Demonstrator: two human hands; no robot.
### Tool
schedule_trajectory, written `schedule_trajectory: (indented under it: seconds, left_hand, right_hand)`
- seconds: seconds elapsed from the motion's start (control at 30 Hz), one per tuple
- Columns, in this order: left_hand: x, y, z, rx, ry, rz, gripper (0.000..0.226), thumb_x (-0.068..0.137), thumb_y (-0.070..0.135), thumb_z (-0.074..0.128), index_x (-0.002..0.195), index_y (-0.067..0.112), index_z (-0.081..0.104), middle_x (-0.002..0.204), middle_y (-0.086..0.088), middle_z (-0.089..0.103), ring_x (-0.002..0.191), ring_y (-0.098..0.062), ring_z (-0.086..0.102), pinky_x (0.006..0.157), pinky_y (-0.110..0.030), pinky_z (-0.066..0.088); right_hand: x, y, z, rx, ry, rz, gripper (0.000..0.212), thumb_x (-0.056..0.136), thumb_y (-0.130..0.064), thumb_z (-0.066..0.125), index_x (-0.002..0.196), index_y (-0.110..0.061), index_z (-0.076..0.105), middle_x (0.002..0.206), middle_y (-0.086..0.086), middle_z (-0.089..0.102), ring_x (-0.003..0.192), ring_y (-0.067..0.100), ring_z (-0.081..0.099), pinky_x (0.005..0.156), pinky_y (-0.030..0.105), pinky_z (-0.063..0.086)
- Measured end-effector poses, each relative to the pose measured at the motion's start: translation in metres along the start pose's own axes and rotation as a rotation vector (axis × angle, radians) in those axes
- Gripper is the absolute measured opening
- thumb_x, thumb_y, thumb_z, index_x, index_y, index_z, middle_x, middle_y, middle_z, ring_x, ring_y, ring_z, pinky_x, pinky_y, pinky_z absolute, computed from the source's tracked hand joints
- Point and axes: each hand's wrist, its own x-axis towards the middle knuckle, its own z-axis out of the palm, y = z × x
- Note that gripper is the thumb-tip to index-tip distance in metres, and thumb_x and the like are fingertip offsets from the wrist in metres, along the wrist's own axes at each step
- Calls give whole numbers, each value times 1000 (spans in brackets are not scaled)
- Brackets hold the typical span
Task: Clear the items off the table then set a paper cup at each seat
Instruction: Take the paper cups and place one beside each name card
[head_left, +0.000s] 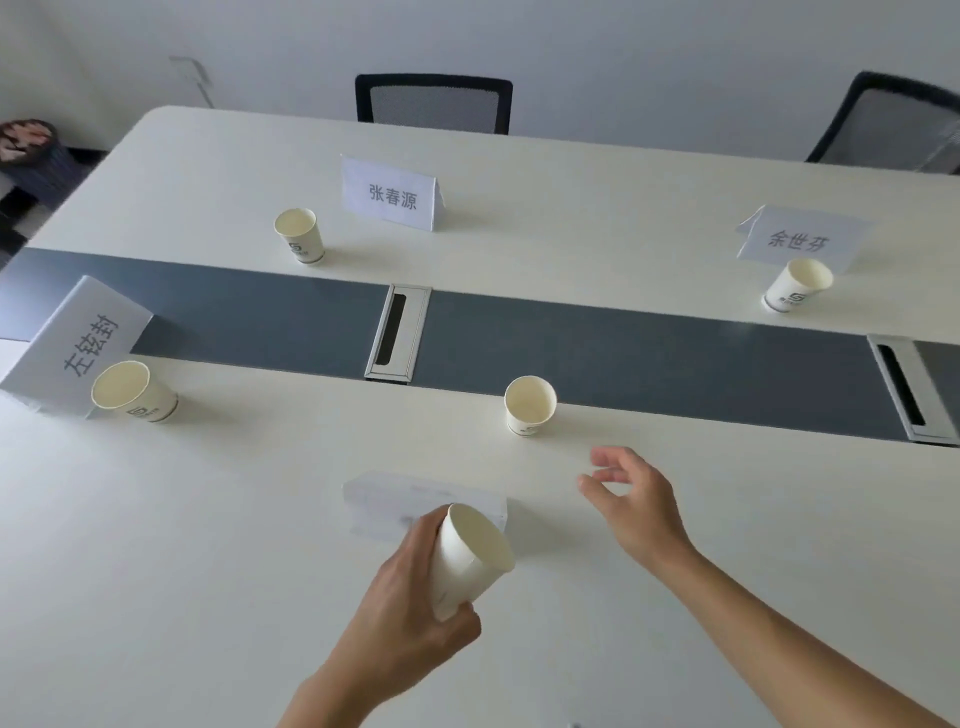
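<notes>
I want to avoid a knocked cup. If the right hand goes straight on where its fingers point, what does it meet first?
Probably the upright paper cup by the grey strip; the right hand may pass above it.

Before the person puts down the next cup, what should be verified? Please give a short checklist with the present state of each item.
1. Left hand grips the held cup: ok.
2. Right hand free, fingers relaxed: ok.
3. Far-left cup stands beside the middle name card: ok.
4. Far-right cup stands before the right name card: ok.
5. Left-end cup and near cup stand on their bases: ok.
6. Held cup single or a stack: cannot tell.
</notes>
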Motion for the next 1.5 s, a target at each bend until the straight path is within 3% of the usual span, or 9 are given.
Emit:
schedule_trajectory:
  seconds: [0.17,0.33,0.5,0.63,0.87,1.0,1.13,1.3,1.5]
  left_hand:
    - [-16,29,26,90,-79,208,75,68,22,64,131,50,34,109,21,49,96,-5,53,70,-11,45]
    - [-47,47,63,101,-173,329,74,70,27,71,138,38,42,110,21,52,98,-5,57,77,-18,51]
    - [-93,58,105,99,-257,425,68,71,35,77,133,34,48,112,19,59,104,-5,60,85,-12,47]
    - [-140,69,147,110,-402,490,60,71,29,80,124,40,56,108,20,64,102,-6,63,83,-9,48]
    - [-201,97,231,133,-628,540,53,68,32,84,116,40,63,104,19,70,95,-7,65,78,-9,48]
    - [-225,122,283,185,-796,665,50,67,43,80,113,51,60,101,18,69,92,-7,64,78,-17,50]
    - [-227,144,342,336,-973,750,35,75,51,67,108,60,57,101,24,63,95,-3,60,79,-15,48]
    - [-201,168,422,587,-1171,654,45,83,54,60,126,44,52,104,22,61,97,1,59,88,-20,49]
    - [-210,227,523,681,-1430,554,36,82,54,61,117,46,54,102,12,68,92,5,64,85,-15,50]
  right_hand:
    - [-89,-12,-30,242,-185,37,2,86,-21,73,85,-22,73,78,2,75,74,15,69,58,15,46]
    - [-159,-4,-43,375,-330,118,26,77,-33,69,82,-8,73,67,3,70,61,13,63,48,23,36]
    - [-235,33,-79,432,-152,145,12,69,-20,59,62,-20,69,53,-4,61,48,8,52,46,20,34]
    - [-319,79,-102,540,-3,208,15,65,-32,62,61,-20,71,54,-4,61,48,13,51,47,23,35]
    - [-448,141,-118,861,233,202,49,70,-62,75,111,-36,70,106,-8,74,94,4,67,71,23,53]
    - [-489,167,-134,890,600,270,50,50,-43,86,95,-25,73,90,-7,77,82,3,71,65,13,53]
    - [-531,205,-165,968,866,327,64,45,-41,81,104,-23,64,91,-14,74,83,1,69,63,15,54]
    - [-591,272,-206,968,1093,436,64,55,-23,90,113,-22,64,102,2,75,96,23,70,77,35,56]
    - [-659,340,-233,931,1333,640,36,75,-2,77,104,-20,67,87,9,76,93,36,70,72,39,56]
